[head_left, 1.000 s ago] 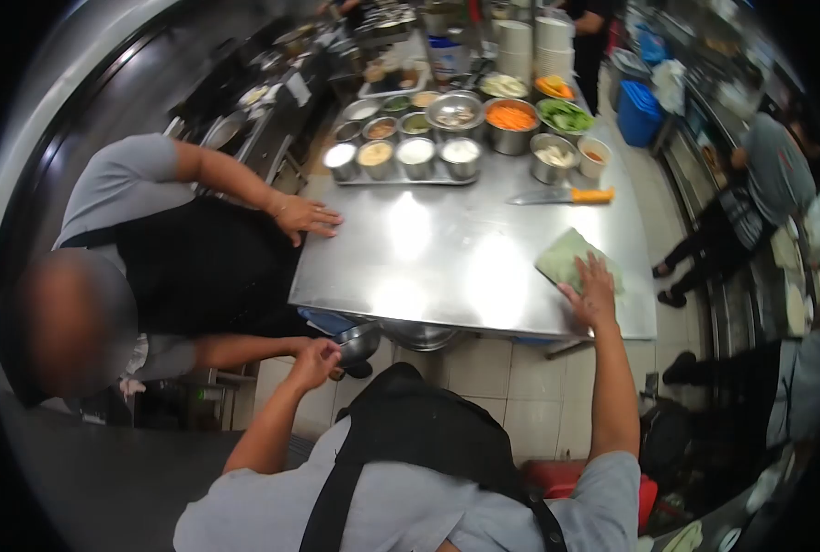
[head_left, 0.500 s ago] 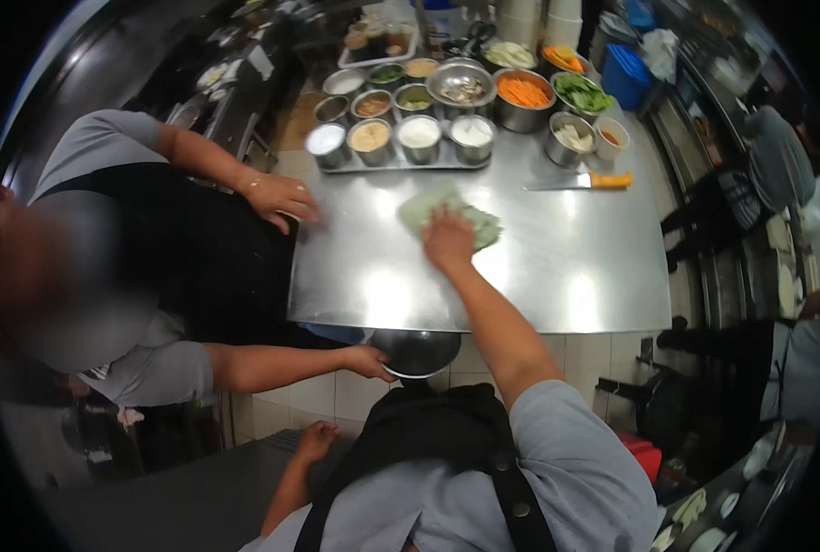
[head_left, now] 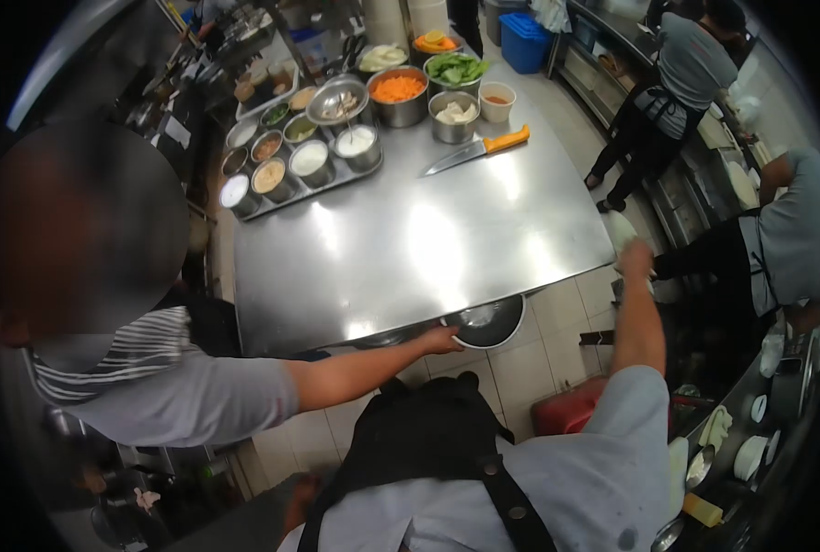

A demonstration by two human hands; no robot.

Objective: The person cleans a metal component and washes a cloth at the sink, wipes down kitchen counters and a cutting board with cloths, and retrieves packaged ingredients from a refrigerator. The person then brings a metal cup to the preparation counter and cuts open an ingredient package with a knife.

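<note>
My right hand (head_left: 636,258) is stretched out past the right edge of the steel table (head_left: 373,248), closed on a pale green cloth (head_left: 618,228). The cloth hangs partly beyond the table corner and is blurred. Low in the view, my left hand (head_left: 303,495) is close to my body, dim and smeared, so its fingers do not show clearly. Below the table's front edge, a co-worker's hand (head_left: 442,340) grips the rim of a dark bowl (head_left: 486,326). On the table a knife (head_left: 479,150) with an orange handle lies with its blade to the left.
A tray (head_left: 323,187) of small metal containers stands at the back left. Behind the knife are pots of shredded carrot (head_left: 398,87), green leaves (head_left: 455,68) and pale chunks (head_left: 454,112). A co-worker (head_left: 189,368) stands left; others work at the right counter. A red container (head_left: 557,408) is on the floor.
My right hand has carried the cloth off the tabletop to the right. The co-worker's hand and the bowl have moved right along the front edge. My view has turned.
</note>
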